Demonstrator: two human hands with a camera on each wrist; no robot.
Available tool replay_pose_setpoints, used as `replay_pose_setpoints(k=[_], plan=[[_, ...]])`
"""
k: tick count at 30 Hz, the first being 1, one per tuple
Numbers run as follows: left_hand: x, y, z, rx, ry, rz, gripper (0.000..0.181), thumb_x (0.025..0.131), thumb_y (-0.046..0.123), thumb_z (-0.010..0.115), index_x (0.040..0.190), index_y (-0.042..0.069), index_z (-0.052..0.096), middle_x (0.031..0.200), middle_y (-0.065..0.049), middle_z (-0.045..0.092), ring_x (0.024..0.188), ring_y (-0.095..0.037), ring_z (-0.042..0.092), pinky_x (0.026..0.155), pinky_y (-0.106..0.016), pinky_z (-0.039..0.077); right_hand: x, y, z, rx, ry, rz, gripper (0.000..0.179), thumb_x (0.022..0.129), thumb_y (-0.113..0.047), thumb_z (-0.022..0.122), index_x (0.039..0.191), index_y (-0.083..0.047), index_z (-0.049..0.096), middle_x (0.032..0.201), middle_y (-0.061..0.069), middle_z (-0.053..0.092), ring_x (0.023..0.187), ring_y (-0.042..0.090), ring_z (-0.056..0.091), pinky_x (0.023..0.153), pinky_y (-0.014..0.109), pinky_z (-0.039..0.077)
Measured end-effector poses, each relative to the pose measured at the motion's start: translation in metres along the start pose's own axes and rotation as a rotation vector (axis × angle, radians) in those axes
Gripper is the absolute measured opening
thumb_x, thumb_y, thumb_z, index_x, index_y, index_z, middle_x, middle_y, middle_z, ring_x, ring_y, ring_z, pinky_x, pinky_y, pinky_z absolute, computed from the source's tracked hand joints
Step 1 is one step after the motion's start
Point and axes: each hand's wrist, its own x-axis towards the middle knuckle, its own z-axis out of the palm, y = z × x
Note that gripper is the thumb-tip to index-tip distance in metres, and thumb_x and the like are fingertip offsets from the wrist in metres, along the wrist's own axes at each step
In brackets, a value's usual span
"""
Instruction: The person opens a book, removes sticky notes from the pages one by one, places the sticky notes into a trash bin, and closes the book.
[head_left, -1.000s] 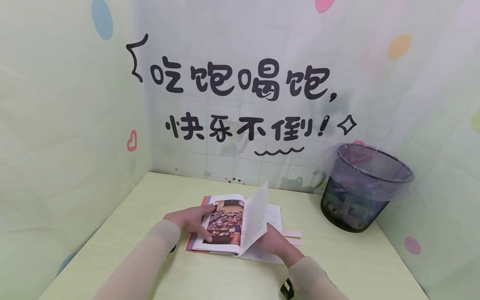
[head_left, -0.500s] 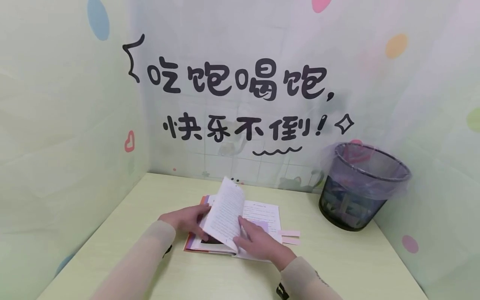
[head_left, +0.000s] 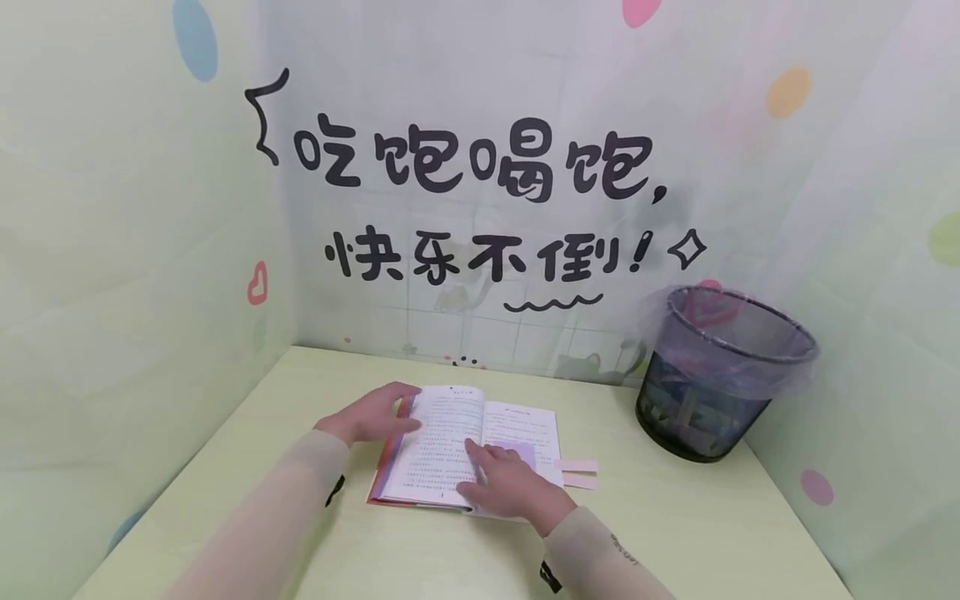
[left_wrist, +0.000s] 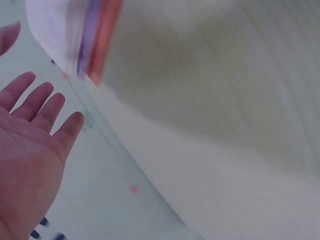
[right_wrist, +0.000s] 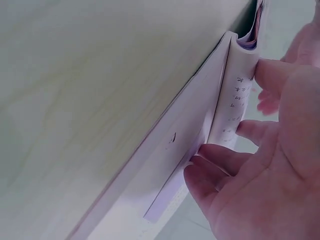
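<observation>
An open book [head_left: 442, 433] lies on the table, printed text on both pages and an orange-and-purple cover edge at its left. My left hand [head_left: 366, 418] is at the book's left side, thumb and fingers spread near the page edge. In the left wrist view, that hand [left_wrist: 30, 150] has extended fingers beside the book's corner [left_wrist: 55, 30]. My right hand [head_left: 517, 487] rests on the book by the gutter, its thumb and index fingertip touching the left page near the fold. Partly under it, a purple sticky note [head_left: 519, 452] sits on the right page.
Two pink paper tabs [head_left: 579, 467] stick out from the book's right edge. A black mesh waste bin [head_left: 697, 408] with a purple liner stands at the back right of the table [head_left: 420, 558]. Printed curtains [head_left: 450, 100] enclose the back and sides.
A raised page has swung from right to left and now lies flat, covering the classroom picture. My right hand came from behind that page to the gutter; my left hand shifted slightly up and outward.
</observation>
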Motion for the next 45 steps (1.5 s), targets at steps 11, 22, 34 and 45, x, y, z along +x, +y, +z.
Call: replay_pose_setpoints(k=[11, 22, 34, 45], plan=[[0.02, 0.064, 0.043, 0.077, -0.249, 0.093, 0.113, 0.081, 0.043, 0.099, 0.172, 0.015, 0.037, 0.184, -0.008, 0.026, 0.171, -0.032, 0.022, 0.14, -0.055, 0.02, -0.002, -0.002, -0.003, -0.088, -0.008, -0.047, 0.078, 0.108, -0.056, 0.059, 0.173, -0.019, 0.036, 0.172, 0.019, 0.046, 0.157, 0.05, 0.044, 0.125, 0.067, 0.043], [0.019, 0.068, 0.052, 0.076, -0.262, 0.033, 0.113, 0.083, 0.044, 0.096, 0.173, 0.012, 0.035, 0.185, -0.009, 0.022, 0.171, -0.035, 0.021, 0.14, -0.055, 0.019, 0.0, 0.002, -0.006, -0.143, -0.004, -0.077, 0.078, 0.108, -0.061, 0.057, 0.173, -0.022, 0.038, 0.171, 0.018, 0.048, 0.157, 0.049, 0.045, 0.129, 0.065, 0.039], [0.019, 0.072, 0.056, 0.14, -0.243, 0.026, 0.107, 0.084, 0.045, 0.094, 0.171, 0.017, 0.04, 0.184, -0.006, 0.026, 0.171, -0.032, 0.024, 0.14, -0.05, 0.022, 0.006, 0.04, -0.026, 0.051, 0.141, -0.092, 0.047, 0.113, -0.023, 0.057, 0.153, 0.002, 0.058, 0.15, 0.026, 0.065, 0.145, 0.046, 0.059, 0.125, 0.062, 0.045], [0.022, 0.072, 0.063, 0.181, -0.253, -0.034, 0.109, 0.082, 0.047, 0.094, 0.173, 0.023, 0.037, 0.184, 0.001, 0.025, 0.171, -0.03, 0.024, 0.139, -0.052, 0.024, 0.008, 0.078, -0.042, 0.03, 0.23, 0.191, 0.034, 0.105, -0.013, 0.064, 0.135, 0.001, 0.068, 0.123, 0.016, 0.069, 0.117, 0.032, 0.068, 0.107, 0.054, 0.057]])
